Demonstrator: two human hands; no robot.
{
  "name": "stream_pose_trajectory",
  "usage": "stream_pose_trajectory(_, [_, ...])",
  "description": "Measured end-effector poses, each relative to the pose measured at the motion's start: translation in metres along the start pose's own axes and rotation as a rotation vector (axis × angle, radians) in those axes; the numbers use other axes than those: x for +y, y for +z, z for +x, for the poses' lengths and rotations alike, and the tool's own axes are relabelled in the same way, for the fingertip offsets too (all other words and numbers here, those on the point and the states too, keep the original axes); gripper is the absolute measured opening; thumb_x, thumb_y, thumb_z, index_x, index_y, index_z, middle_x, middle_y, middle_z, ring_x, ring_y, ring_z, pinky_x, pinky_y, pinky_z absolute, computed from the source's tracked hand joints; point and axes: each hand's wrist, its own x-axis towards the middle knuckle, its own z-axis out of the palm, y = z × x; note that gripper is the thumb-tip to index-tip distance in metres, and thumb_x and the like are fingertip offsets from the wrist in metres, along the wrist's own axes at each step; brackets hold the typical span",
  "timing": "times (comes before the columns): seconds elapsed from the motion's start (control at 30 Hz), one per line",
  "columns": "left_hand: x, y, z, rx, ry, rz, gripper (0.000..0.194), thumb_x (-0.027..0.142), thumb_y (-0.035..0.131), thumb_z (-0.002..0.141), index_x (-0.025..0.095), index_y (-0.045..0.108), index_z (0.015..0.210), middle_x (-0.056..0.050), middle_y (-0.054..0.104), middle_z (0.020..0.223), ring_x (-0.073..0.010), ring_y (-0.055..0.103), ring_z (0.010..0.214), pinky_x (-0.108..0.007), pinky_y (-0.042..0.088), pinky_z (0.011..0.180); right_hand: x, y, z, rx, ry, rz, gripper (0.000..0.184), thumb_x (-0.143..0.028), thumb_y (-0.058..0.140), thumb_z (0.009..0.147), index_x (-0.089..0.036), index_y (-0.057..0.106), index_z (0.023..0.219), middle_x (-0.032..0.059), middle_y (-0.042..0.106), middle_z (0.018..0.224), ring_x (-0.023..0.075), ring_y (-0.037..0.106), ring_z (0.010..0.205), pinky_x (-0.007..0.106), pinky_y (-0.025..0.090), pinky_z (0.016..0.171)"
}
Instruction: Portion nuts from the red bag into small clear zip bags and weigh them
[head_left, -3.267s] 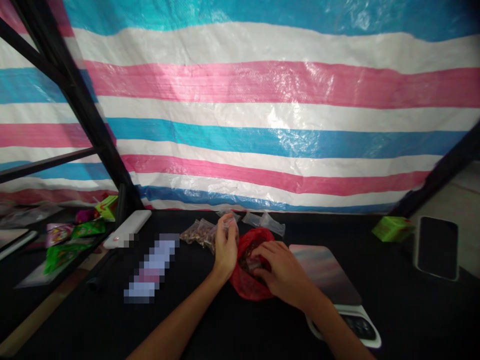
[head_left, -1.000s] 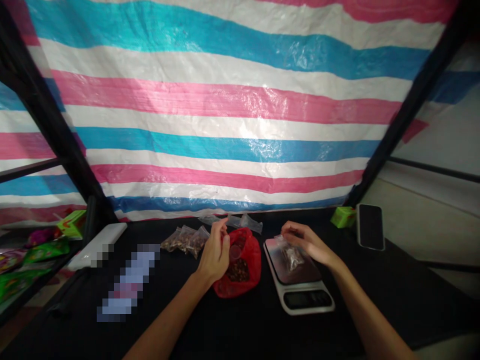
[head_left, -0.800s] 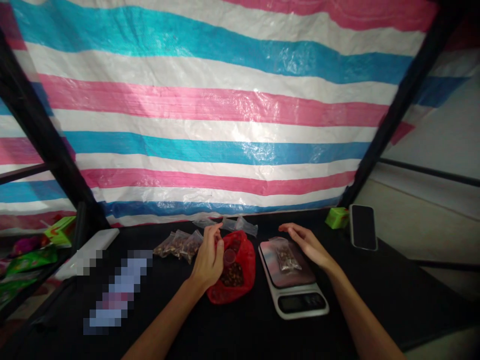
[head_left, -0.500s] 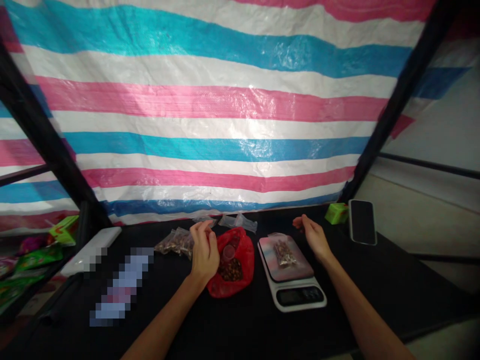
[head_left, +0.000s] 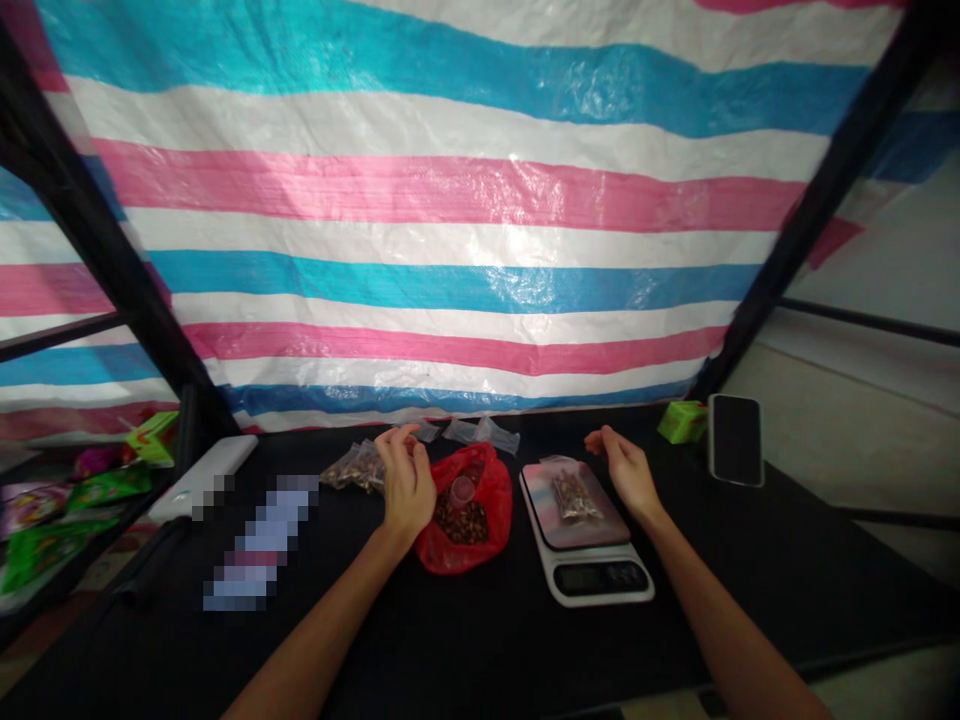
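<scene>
My left hand (head_left: 409,485) hovers at the left edge of a red plastic bag (head_left: 497,515), its fingers loosely bent and apart, holding nothing that I can see. Inside the open bag lie small brown seeds or beans (head_left: 463,525) and a small clear cup (head_left: 461,491). To the right of the digital kitchen scale (head_left: 534,530) is my right hand (head_left: 628,472), fingers loosely curled with nothing visible in them. A clear packet of brown pieces (head_left: 576,498) rests on the scale's plate. Several filled packets (head_left: 351,468) lie behind my left hand, which partly hides them.
Flat clear bags (head_left: 484,432) lie at the back of the black table (head_left: 480,650). At the right stand a green box (head_left: 681,422) and a phone (head_left: 736,440). A white device (head_left: 206,475) and a pixelated item (head_left: 262,545) lie left. A striped sheet (head_left: 480,190) hangs behind.
The camera view has shifted slightly, so the table items sit a little higher and farther right. Both hands keep nearly the same pose beside the bag and scale.
</scene>
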Motion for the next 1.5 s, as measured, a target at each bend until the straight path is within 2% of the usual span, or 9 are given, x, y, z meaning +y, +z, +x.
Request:
stream_pose_trajectory(0.27, [0.002, -0.001, 0.000, 0.005, 0.000, -0.001, 0.027, 0.025, 0.038, 0.104, 0.020, 0.052, 0.128, -0.011, 0.045, 0.120, -0.0199, 0.057, 0.096, -0.040, 0.051, 0.093, -0.007, 0.004, -0.009, -0.098, -0.056, -0.053, 0.064, -0.077, 0.048, 0.090, -0.020, 0.073, 0.077, 0.0077, 0.072, 0.078, 0.0247, 0.066, 0.079, 0.037, 0.052, 0.078])
stream_pose_trajectory(0.6, [0.001, 0.002, -0.002, -0.066, -0.007, 0.003, 0.026, 0.021, 0.041, 0.103, 0.020, 0.051, 0.126, -0.011, 0.045, 0.121, -0.0179, 0.058, 0.093, -0.038, 0.051, 0.092, -0.028, 0.002, -0.020, -0.427, -0.241, -0.215, 0.032, -0.050, 0.055, 0.098, -0.027, 0.078, 0.100, 0.0058, 0.073, 0.104, 0.0269, 0.062, 0.106, 0.044, 0.043, 0.101])
stream_pose_trajectory(0.87, [0.005, -0.005, 0.000, -0.103, 0.141, 0.023, 0.017, 0.017, 0.044, 0.099, 0.022, 0.060, 0.097, -0.005, 0.065, 0.090, -0.0227, 0.060, 0.088, -0.038, 0.047, 0.083, -0.040, -0.001, -0.023, -0.373, -0.406, -0.256, 0.015, -0.035, 0.062, 0.095, -0.024, 0.068, 0.088, 0.0060, 0.065, 0.097, 0.0250, 0.061, 0.098, 0.040, 0.046, 0.091])
stream_pose_trajectory(1.0, [0.019, -0.011, 0.001, -0.270, 0.216, -0.105, 0.013, 0.019, 0.049, 0.096, 0.022, 0.059, 0.103, -0.007, 0.065, 0.093, -0.0242, 0.062, 0.091, -0.041, 0.049, 0.087, -0.079, 0.014, -0.042, -0.366, -0.478, -0.162, 0.012, -0.031, 0.058, 0.099, -0.025, 0.068, 0.096, 0.0085, 0.063, 0.109, 0.0255, 0.061, 0.106, 0.038, 0.048, 0.092])
stream_pose_trajectory(1.1, [0.033, -0.013, -0.001, -0.497, 0.221, -0.245, 0.031, 0.024, 0.056, 0.093, 0.021, 0.054, 0.124, -0.005, 0.064, 0.090, -0.0228, 0.064, 0.087, -0.041, 0.051, 0.090, -0.115, 0.042, -0.057, -0.466, -0.539, -0.090, 0.014, -0.029, 0.054, 0.101, -0.025, 0.067, 0.099, 0.0093, 0.063, 0.112, 0.0253, 0.062, 0.109, 0.038, 0.051, 0.094])
stream_pose_trajectory(1.17, [0.039, -0.013, -0.003, -0.583, 0.169, -0.292, 0.040, 0.025, 0.059, 0.093, 0.022, 0.050, 0.132, -0.007, 0.066, 0.102, -0.0216, 0.065, 0.090, -0.040, 0.051, 0.093, -0.133, 0.065, -0.064, -0.604, -0.556, -0.069, 0.018, -0.025, 0.048, 0.104, -0.026, 0.066, 0.104, 0.0089, 0.063, 0.115, 0.0235, 0.062, 0.111, 0.036, 0.051, 0.097])
stream_pose_trajectory(1.27, [0.042, -0.010, -0.005, -0.551, 0.014, -0.365, 0.037, 0.027, 0.061, 0.094, 0.023, 0.048, 0.129, -0.006, 0.067, 0.109, -0.0204, 0.066, 0.095, -0.034, 0.053, 0.087, -0.140, 0.094, -0.069, -0.705, -0.581, -0.037, 0.023, -0.021, 0.043, 0.105, -0.027, 0.066, 0.107, 0.0076, 0.062, 0.119, 0.0214, 0.061, 0.115, 0.036, 0.050, 0.102])
stream_pose_trajectory(1.37, [0.038, -0.005, -0.004, -0.443, -0.158, -0.426, 0.021, 0.032, 0.062, 0.095, 0.022, 0.051, 0.110, 0.000, 0.063, 0.088, -0.0157, 0.061, 0.076, -0.027, 0.049, 0.070, -0.129, 0.109, -0.073, -0.639, -0.526, -0.006, 0.025, -0.024, 0.048, 0.104, -0.029, 0.060, 0.125, 0.0082, 0.059, 0.132, 0.0224, 0.057, 0.127, 0.040, 0.047, 0.110])
stream_pose_trajectory(1.5, [0.035, 0.003, -0.002, -0.346, -0.291, -0.492, 0.022, 0.038, 0.061, 0.096, 0.021, 0.049, 0.090, 0.003, 0.054, 0.077, -0.0119, 0.052, 0.067, -0.023, 0.043, 0.062, -0.110, 0.113, -0.088, -0.601, -0.432, -0.083, 0.056, -0.029, 0.061, 0.097, -0.029, 0.040, 0.149, 0.0115, 0.054, 0.146, 0.0278, 0.056, 0.132, 0.049, 0.049, 0.111])
